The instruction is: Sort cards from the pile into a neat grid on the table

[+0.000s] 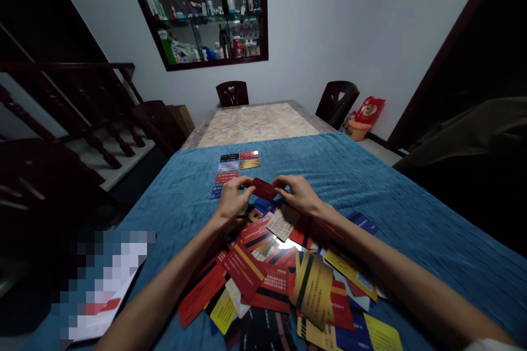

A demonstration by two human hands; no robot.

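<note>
Card in the air, dark red, just past the far edge of the pile: you have it pinched at both ends. Your left hand grips the left end between thumb and fingers, and your right hand does the same at the right. It tilts a little, its right end lower, so level it with a light lift on that side. Two ends held this way should give good control; pinch by the edges and leave the face clear for reading. Press gently, as a thin card may bow if both hands push inward.

Mind your left hand: it partly covers the blue card, the nearest of the cards laid out in two columns on the cloth. A low wrist could nudge that column askew. Your forearms pass over the loose pile, and I cannot tell whether they touch it; carry them high so nothing slides. The white card lies right below your right hand, so give it room too.
</note>
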